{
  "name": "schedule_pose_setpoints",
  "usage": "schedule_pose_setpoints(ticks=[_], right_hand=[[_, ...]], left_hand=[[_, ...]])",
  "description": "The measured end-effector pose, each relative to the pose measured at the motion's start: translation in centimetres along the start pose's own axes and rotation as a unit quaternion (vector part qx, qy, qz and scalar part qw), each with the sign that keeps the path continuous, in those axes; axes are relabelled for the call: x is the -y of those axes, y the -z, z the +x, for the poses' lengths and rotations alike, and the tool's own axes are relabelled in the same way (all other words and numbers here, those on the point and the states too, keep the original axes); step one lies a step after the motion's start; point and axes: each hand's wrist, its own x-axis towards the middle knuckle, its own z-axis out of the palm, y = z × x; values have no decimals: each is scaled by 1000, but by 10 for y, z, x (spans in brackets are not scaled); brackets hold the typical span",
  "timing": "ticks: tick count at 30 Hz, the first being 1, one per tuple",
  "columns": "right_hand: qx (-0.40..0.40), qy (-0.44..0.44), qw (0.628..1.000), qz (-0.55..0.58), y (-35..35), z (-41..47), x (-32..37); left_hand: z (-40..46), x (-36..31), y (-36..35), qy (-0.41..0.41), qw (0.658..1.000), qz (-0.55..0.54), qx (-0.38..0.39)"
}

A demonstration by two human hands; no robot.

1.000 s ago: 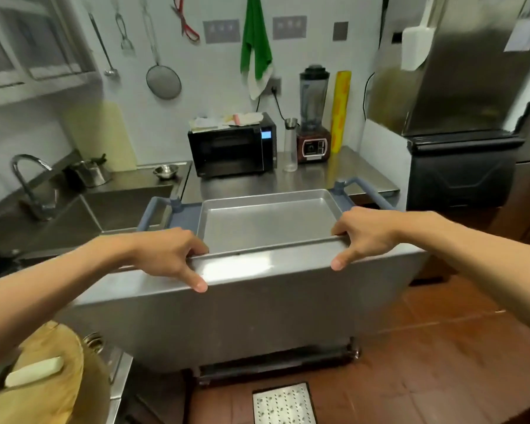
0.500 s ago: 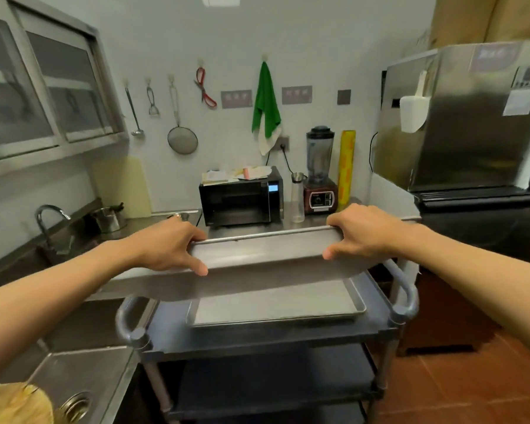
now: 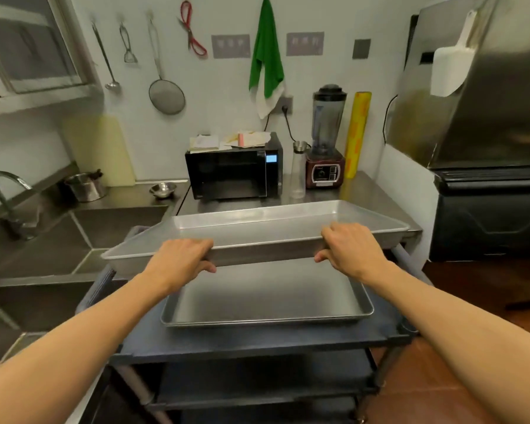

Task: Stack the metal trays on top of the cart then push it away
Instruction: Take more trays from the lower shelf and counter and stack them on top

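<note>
I hold a large metal tray [image 3: 257,228] level in the air by its near rim. My left hand [image 3: 178,261] grips the rim left of centre and my right hand [image 3: 351,249] grips it right of centre. Below it a second metal tray [image 3: 266,313] lies flat on the top shelf of a dark cart [image 3: 257,341]. The held tray hovers a little above the lower tray and hides its far half. The cart has lower shelves [image 3: 257,384] beneath.
Behind the cart runs a steel counter [image 3: 371,191] with a black microwave [image 3: 233,172], a blender [image 3: 326,142] and a yellow roll [image 3: 357,133]. A sink [image 3: 110,231] with faucet [image 3: 3,194] lies left. A steel machine [image 3: 487,117] stands right; red tile floor [image 3: 416,393] below.
The held tray has tipped from steeply tilted, underside toward me, to level and has dropped closer to the tray on the cart. The camera view shifted up, then down.
</note>
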Motion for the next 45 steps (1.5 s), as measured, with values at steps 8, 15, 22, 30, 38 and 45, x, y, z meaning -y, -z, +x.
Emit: schedule_pose_setpoints(ticks=[8, 15, 22, 30, 38, 45], right_hand=[[64, -25, 997, -29, -80, 17, 10], [104, -46, 993, -9, -131, 20, -8], [150, -12, 989, -9, -144, 4, -6], [186, -30, 982, 12, -160, -4, -1], [245, -18, 969, 4, -190, -18, 10], [327, -56, 943, 32, -214, -37, 20]], left_hand=[[44, 21, -90, -5, 998, -5, 61], [65, 9, -130, -38, 998, -24, 46], [52, -1, -131, -88, 995, 22, 42], [44, -10, -152, -48, 996, 32, 75], [35, -23, -188, -5, 985, 35, 167], [20, -30, -222, 64, 972, -9, 228]])
